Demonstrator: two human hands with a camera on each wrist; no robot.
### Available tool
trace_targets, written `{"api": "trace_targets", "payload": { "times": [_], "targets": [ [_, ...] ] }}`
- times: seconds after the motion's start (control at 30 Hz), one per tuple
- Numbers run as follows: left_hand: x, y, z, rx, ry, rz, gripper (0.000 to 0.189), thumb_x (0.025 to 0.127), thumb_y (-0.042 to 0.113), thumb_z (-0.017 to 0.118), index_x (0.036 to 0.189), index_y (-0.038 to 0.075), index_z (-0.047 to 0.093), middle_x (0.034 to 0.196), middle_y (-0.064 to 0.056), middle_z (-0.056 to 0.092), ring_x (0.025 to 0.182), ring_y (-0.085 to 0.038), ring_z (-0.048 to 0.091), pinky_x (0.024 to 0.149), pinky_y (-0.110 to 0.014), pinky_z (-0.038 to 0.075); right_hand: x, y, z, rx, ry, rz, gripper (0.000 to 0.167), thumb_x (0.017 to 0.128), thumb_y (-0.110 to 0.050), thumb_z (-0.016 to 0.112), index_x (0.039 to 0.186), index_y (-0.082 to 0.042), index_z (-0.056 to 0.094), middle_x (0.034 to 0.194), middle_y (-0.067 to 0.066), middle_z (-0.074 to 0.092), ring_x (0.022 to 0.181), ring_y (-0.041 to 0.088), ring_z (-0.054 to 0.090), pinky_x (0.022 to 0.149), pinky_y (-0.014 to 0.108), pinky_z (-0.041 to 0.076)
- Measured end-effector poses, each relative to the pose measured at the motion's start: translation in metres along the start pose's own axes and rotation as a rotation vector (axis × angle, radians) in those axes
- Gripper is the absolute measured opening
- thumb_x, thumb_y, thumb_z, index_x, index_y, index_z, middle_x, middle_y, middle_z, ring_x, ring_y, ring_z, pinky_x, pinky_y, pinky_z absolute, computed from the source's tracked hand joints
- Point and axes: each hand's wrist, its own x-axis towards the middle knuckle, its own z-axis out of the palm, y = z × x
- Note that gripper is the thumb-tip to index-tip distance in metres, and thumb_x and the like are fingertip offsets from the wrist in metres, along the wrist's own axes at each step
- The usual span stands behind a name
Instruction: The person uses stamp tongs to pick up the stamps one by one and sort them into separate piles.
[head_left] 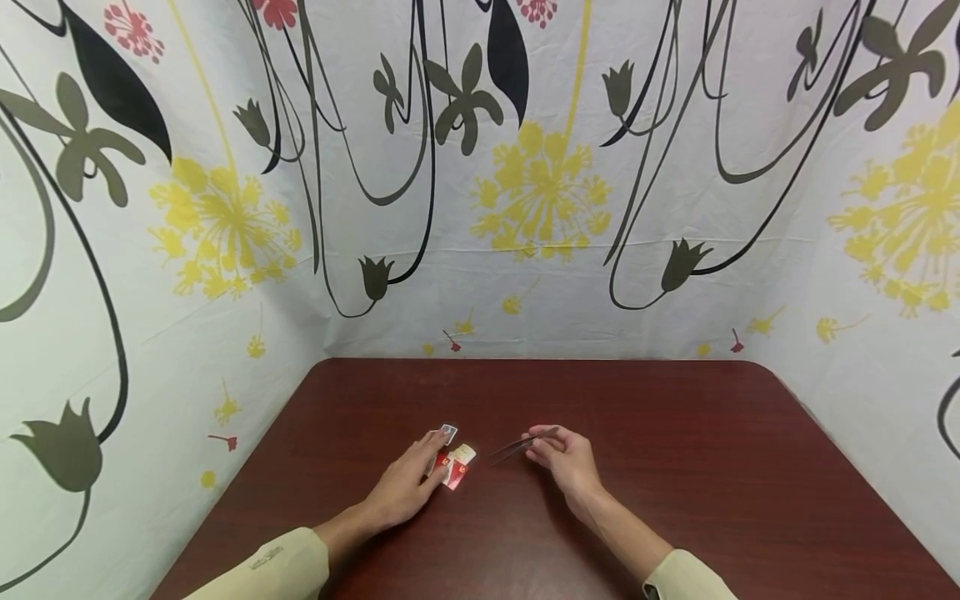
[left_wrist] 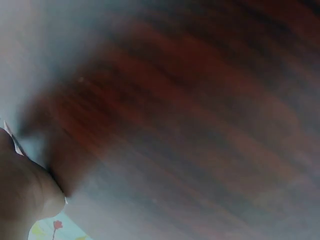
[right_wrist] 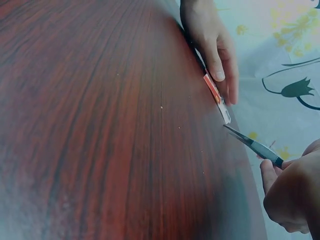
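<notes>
My left hand (head_left: 401, 487) lies palm down with fairly straight fingers over several small cards on the table. A red and white card (head_left: 455, 474) shows by the thumb, a cream-yellow card (head_left: 464, 454) just beyond it, and a grey-and-white card (head_left: 448, 432) near the fingertips; the hand hides the rest. To the right, my right hand (head_left: 573, 471) pinches dark metal tweezers (head_left: 512, 448), their tips pointing left toward the cards. In the right wrist view the tweezers (right_wrist: 257, 148) have their tips close to a card's end (right_wrist: 226, 116). The left wrist view catches only part of my left hand (left_wrist: 30, 192).
The dark red-brown wooden table (head_left: 675, 433) has rounded far corners. A white cloth (head_left: 480, 317) with flower and leaf patterns hangs behind it and along both sides.
</notes>
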Motion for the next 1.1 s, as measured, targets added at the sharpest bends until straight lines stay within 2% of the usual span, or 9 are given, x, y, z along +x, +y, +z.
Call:
{"api": "trace_targets", "payload": {
  "times": [0.23,0.4,0.7,0.97,1.1],
  "targets": [
    [-0.001,0.001,0.005,0.048,0.017,0.006,0.054,0.109,0.025,0.062,0.159,0.008,0.049,0.162,-0.02,0.045,0.151,-0.044,0.038,0.118,-0.066,0.033,0.0,-0.001,0.0,-0.044,-0.015,-0.016,0.016,0.099,0.018,0.059,0.111,0.017,0.069,0.114,0.032,0.072,0.107,0.034,0.074,0.09,0.033,0.06],
    [-0.001,0.001,0.007,0.062,0.014,-0.006,0.055,0.109,0.027,0.062,0.16,0.009,0.048,0.163,-0.02,0.044,0.153,-0.041,0.037,0.119,-0.064,0.033,-0.002,-0.002,0.0,-0.042,-0.013,-0.022,0.015,0.099,0.018,0.06,0.111,0.017,0.069,0.112,0.031,0.073,0.109,0.034,0.073,0.09,0.033,0.06],
    [-0.002,0.002,0.008,0.076,0.024,-0.008,0.055,0.109,0.026,0.063,0.16,0.01,0.049,0.163,-0.018,0.046,0.153,-0.04,0.038,0.12,-0.062,0.033,0.001,-0.003,0.0,0.007,0.035,-0.039,0.017,0.098,0.015,0.064,0.115,0.018,0.067,0.109,0.03,0.075,0.099,0.027,0.077,0.086,0.033,0.061],
    [-0.003,0.002,0.009,0.089,0.035,-0.004,0.056,0.108,0.027,0.063,0.16,0.01,0.049,0.162,-0.019,0.047,0.151,-0.042,0.041,0.118,-0.062,0.035,0.004,-0.012,0.0,0.017,0.081,-0.088,0.016,0.099,0.007,0.07,0.114,0.012,0.071,0.109,0.025,0.077,0.1,0.027,0.078,0.089,0.041,0.061],
    [-0.003,0.001,0.009,0.096,0.039,-0.002,0.056,0.108,0.026,0.064,0.159,0.01,0.049,0.161,-0.018,0.048,0.15,-0.042,0.041,0.119,-0.061,0.035,0.004,-0.02,-0.001,-0.003,0.087,-0.121,0.016,0.099,0.002,0.073,0.113,0.007,0.074,0.107,0.023,0.078,0.094,0.024,0.078,0.089,0.04,0.061]
  ]
}}
